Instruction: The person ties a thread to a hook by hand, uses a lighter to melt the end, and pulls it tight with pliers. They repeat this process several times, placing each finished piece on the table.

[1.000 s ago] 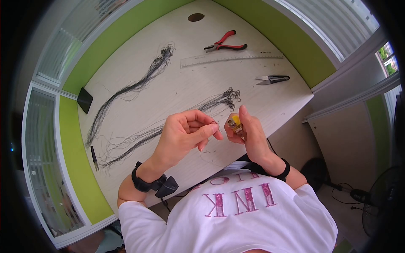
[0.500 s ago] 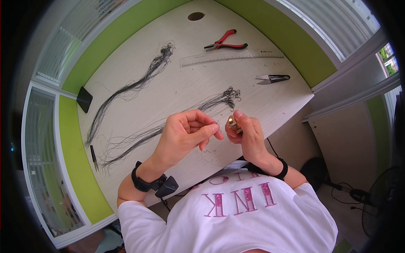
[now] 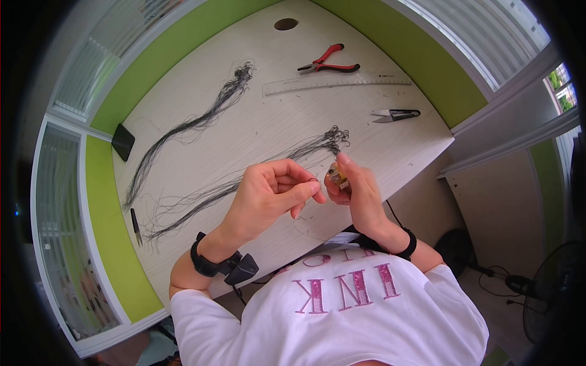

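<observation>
Between thumb and fingertips, my left hand (image 3: 268, 196) pinches a small dark hook (image 3: 314, 180), with a thin line trailing below it. Just to the right, my right hand (image 3: 360, 194) is wrapped round a small yellowish lighter (image 3: 337, 175), its metal top facing up and no flame showing. The two hands are close but apart. Behind them lies a bundle of hooks on dark lines (image 3: 332, 141), its strands running down to the left under my left hand. A second such bundle (image 3: 210, 116) lies farther back on the left.
Red-handled pliers (image 3: 328, 66), a clear ruler (image 3: 336, 85) and black-handled snips (image 3: 397, 115) lie at the back right of the desk (image 3: 342, 30). Tweezers (image 3: 136, 227) and a black phone-like object (image 3: 122, 143) are at the left edge, beside green partitions (image 3: 101, 195).
The glow at the lighter's top has gone. My right hand has tilted the lighter slightly, and its thumb has shifted up a little. My left hand has barely moved.
</observation>
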The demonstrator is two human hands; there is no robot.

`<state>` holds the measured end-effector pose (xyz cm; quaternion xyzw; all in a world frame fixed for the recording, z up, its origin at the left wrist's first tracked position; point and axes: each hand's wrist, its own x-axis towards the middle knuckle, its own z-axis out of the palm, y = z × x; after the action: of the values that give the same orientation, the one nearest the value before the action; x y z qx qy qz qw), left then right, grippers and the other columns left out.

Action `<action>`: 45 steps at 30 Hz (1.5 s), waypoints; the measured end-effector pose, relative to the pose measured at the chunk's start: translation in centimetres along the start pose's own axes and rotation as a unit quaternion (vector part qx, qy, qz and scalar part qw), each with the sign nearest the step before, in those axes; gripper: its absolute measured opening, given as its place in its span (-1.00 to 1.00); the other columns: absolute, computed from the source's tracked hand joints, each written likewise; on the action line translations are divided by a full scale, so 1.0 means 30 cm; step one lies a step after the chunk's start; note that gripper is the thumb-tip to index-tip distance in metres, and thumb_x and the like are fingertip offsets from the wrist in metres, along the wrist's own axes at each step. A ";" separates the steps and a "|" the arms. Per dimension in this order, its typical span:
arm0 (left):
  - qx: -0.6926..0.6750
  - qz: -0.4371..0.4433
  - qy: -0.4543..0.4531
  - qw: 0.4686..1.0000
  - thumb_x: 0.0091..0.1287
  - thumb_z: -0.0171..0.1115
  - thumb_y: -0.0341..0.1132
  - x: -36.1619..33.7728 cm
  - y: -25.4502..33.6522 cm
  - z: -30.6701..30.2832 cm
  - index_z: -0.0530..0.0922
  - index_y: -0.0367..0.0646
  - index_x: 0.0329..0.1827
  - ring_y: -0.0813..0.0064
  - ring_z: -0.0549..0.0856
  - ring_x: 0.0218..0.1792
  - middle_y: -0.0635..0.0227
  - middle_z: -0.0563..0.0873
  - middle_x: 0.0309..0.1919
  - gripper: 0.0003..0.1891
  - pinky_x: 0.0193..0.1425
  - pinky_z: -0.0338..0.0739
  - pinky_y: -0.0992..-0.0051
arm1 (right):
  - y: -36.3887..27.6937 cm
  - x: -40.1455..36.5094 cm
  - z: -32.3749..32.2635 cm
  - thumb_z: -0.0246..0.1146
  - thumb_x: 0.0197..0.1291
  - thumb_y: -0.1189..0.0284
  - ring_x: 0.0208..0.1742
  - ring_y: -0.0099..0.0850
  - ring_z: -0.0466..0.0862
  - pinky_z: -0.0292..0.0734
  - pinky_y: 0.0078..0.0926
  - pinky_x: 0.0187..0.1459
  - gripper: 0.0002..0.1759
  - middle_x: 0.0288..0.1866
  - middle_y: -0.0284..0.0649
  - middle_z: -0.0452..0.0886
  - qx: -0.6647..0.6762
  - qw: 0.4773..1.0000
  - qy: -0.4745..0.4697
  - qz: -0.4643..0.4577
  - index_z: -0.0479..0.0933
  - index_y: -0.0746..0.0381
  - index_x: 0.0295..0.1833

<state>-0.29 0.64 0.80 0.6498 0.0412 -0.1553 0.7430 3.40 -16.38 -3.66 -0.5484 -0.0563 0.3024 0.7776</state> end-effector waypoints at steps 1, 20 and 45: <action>0.001 -0.005 -0.011 1.000 0.26 0.18 -0.45 0.000 0.001 -0.003 0.51 -0.37 -0.24 0.73 0.54 -0.56 0.17 0.70 -0.39 -0.88 -0.49 0.45 0.73 | -0.005 -0.002 -0.002 -0.07 0.34 0.05 -0.55 -0.65 0.21 0.13 -0.69 -0.51 -0.48 -0.58 -0.41 0.32 0.018 1.000 0.005 -0.004 0.31 0.21 -0.55; -0.025 -0.025 -0.022 0.999 0.25 0.19 -0.45 0.000 0.011 -0.004 0.52 -0.39 -0.24 0.74 0.50 -0.60 0.15 0.69 -0.40 -0.86 -0.51 0.41 0.74 | 0.020 0.038 -0.041 0.20 0.14 0.61 -0.31 -0.54 0.49 0.38 -0.64 -0.31 -0.94 -0.28 -0.26 0.50 -0.133 0.947 -0.029 -0.291 0.52 0.32 -0.25; -0.030 -0.054 -0.039 0.997 0.19 0.19 -0.43 0.004 0.013 -0.006 0.52 -0.37 -0.28 0.74 0.41 -0.70 0.13 0.67 -0.47 -0.85 -0.61 0.29 0.75 | -0.029 0.038 -0.061 0.13 -0.24 0.82 -0.31 -0.29 0.53 0.44 -0.48 -0.32 -0.64 -0.29 -0.15 0.49 -0.310 0.851 -0.051 -0.421 0.46 0.31 -0.23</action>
<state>-0.03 0.84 1.12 0.6171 0.0518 -0.2195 0.7539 5.45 -17.47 -3.89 -0.6686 -0.4125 -0.0598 0.6158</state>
